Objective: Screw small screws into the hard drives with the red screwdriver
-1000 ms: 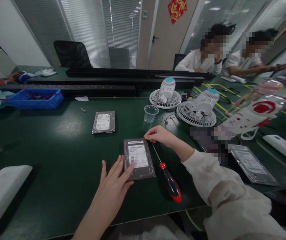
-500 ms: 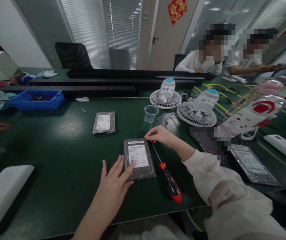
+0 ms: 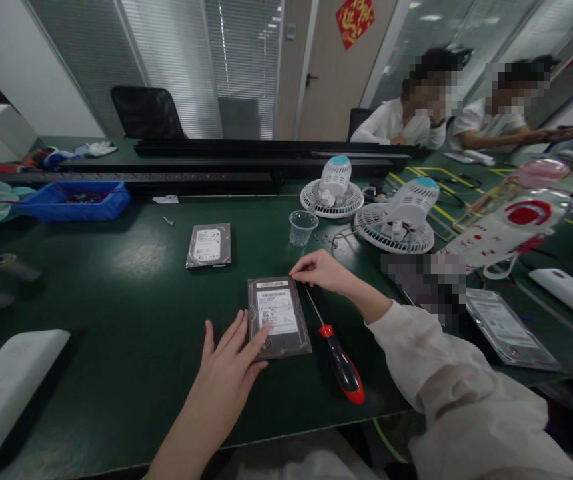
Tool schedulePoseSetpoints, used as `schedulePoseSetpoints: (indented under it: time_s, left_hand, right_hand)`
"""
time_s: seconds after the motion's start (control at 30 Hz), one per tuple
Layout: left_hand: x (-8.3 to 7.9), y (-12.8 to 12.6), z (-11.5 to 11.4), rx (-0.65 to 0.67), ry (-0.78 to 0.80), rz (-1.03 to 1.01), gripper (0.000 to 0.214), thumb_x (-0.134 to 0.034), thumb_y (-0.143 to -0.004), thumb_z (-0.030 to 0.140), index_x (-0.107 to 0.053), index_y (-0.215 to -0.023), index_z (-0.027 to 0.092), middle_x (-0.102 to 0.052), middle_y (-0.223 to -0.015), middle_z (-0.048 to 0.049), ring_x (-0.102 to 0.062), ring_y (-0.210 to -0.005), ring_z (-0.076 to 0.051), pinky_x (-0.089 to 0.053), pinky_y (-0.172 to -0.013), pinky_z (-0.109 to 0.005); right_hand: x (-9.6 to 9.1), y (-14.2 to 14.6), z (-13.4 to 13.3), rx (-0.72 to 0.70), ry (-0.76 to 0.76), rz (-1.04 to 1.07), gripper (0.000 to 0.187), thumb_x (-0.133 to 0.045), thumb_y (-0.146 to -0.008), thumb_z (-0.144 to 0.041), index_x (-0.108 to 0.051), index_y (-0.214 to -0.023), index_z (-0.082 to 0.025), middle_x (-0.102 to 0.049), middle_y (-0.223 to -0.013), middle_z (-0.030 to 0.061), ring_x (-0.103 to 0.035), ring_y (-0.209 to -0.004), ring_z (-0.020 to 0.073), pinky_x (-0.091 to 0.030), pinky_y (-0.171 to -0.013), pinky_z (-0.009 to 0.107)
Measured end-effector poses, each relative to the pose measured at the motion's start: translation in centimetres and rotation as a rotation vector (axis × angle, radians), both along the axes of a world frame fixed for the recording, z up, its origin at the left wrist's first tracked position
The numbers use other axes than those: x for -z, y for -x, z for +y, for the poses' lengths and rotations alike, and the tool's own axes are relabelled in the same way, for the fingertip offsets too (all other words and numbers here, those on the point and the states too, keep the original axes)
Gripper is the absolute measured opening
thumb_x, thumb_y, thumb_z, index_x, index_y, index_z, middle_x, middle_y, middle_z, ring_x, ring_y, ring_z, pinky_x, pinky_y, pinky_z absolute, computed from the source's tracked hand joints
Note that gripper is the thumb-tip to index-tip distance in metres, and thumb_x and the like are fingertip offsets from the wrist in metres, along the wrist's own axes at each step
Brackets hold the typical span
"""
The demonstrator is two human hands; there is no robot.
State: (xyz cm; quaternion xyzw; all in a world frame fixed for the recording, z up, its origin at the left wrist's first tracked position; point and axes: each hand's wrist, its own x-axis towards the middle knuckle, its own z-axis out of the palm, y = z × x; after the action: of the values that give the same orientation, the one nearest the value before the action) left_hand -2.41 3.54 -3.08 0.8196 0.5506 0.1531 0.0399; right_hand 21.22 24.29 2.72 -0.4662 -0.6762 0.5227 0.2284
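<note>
A hard drive (image 3: 279, 313) with a white label lies flat on the green table in front of me. My left hand (image 3: 233, 353) rests on its near left side, fingers spread, one fingertip on the label. At the drive's far right corner, my right hand (image 3: 319, 272) has thumb and fingers pinched together; whatever is between the fingertips is too small to make out. A screwdriver (image 3: 342, 363) with a black and red handle lies right of the drive, its shaft pointing toward my right hand. Farther off to the left lies a second hard drive (image 3: 209, 245).
A clear plastic cup (image 3: 303, 227) stands behind my right hand, with small dark bits beside it. Two white fan parts (image 3: 337, 190) sit behind. A blue bin (image 3: 79, 202) is back left, a white case (image 3: 16, 387) front left. Another hard drive (image 3: 509, 330) lies right. Two people sit across.
Another person's hand at the left edge has left the view, and two metal cylinders show there now. My own hands and the drive look unmoved.
</note>
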Motion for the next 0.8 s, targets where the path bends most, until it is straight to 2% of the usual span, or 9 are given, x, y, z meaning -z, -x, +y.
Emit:
schedulePoseSetpoints:
  time_s: [0.33, 0.43, 0.5, 0.6, 0.7, 0.73, 0.8]
  left_hand:
    - [-0.2, 0.0, 0.0, 0.007, -0.004, -0.006, 0.072, -0.057, -0.106, 0.012, -0.035, -0.171, 0.032, -0.047, -0.171, -0.0187, -0.044, -0.159, -0.040, -0.029, -0.120, -0.086]
    - [-0.1, 0.0, 0.1, 0.013, -0.012, -0.004, 0.070, -0.056, -0.106, 0.013, -0.036, -0.171, 0.032, -0.047, -0.171, -0.0187, -0.044, -0.159, -0.040, -0.029, -0.119, -0.087]
    - [-0.1, 0.1, 0.1, 0.014, -0.019, -0.007, 0.070, -0.057, -0.106, 0.014, -0.036, -0.171, 0.032, -0.048, -0.170, -0.0185, -0.043, -0.160, -0.040, -0.029, -0.120, -0.086]
    - [-0.1, 0.0, 0.1, 0.009, -0.026, -0.011, 0.069, -0.058, -0.106, 0.014, -0.038, -0.170, 0.032, -0.050, -0.169, -0.0178, -0.044, -0.159, -0.040, -0.029, -0.120, -0.087]
    - [-0.3, 0.0, 0.1, 0.008, -0.027, -0.009, 0.068, -0.058, -0.105, 0.013, -0.040, -0.168, 0.033, -0.052, -0.169, -0.0165, -0.046, -0.158, -0.039, -0.030, -0.120, -0.086]
    - [-0.3, -0.1, 0.1, 0.010, -0.028, -0.008, 0.068, -0.058, -0.105, 0.012, -0.041, -0.168, 0.032, -0.052, -0.168, -0.0165, -0.046, -0.158, -0.039, -0.030, -0.120, -0.086]
    - [-0.3, -0.1, 0.0, 0.007, -0.034, -0.010, 0.067, -0.057, -0.105, 0.011, -0.043, -0.167, 0.031, -0.053, -0.167, -0.0170, -0.048, -0.157, -0.039, -0.030, -0.120, -0.086]
  right_hand:
    - [0.1, 0.2, -0.4, -0.028, -0.107, -0.055, 0.005, -0.078, -0.076, -0.018, -0.077, -0.074, -0.014, -0.067, -0.063, -0.0008, -0.055, -0.054, 0.0087, -0.044, -0.046, 0.019]
    - [0.1, 0.3, -0.5, -0.029, -0.144, -0.094, 0.005, -0.076, -0.079, -0.018, -0.079, -0.079, -0.014, -0.071, -0.067, 0.0013, -0.059, -0.057, 0.0102, -0.046, -0.048, 0.020]
    - [-0.3, 0.1, -0.5, -0.023, -0.171, -0.131, 0.011, -0.075, -0.081, -0.019, -0.082, -0.088, -0.014, -0.076, -0.075, 0.0039, -0.062, -0.060, 0.0123, -0.048, -0.050, 0.023]
    - [-2.1, -0.8, -0.9, 0.018, -0.256, -0.197, 0.019, -0.073, -0.086, -0.022, -0.083, -0.100, -0.013, -0.078, -0.082, 0.0064, -0.062, -0.062, 0.0140, -0.049, -0.056, 0.027]
    - [-4.4, -2.8, -3.0, 0.078, -0.388, -0.266, 0.012, -0.072, -0.089, -0.023, -0.081, -0.094, -0.017, -0.079, -0.090, 0.0074, -0.065, -0.073, 0.0165, -0.049, -0.068, 0.029]
    - [-5.0, -3.5, -4.4, 0.084, -0.415, -0.295, 0.009, -0.072, -0.088, -0.024, -0.079, -0.089, -0.018, -0.079, -0.089, 0.0074, -0.065, -0.075, 0.0174, -0.048, -0.069, 0.030]
    - [-5.4, -4.8, -8.0, 0.062, -0.425, -0.383, 0.017, -0.073, -0.091, -0.033, -0.075, -0.081, -0.019, -0.075, -0.080, 0.0074, -0.065, -0.071, 0.0192, -0.045, -0.066, 0.031]
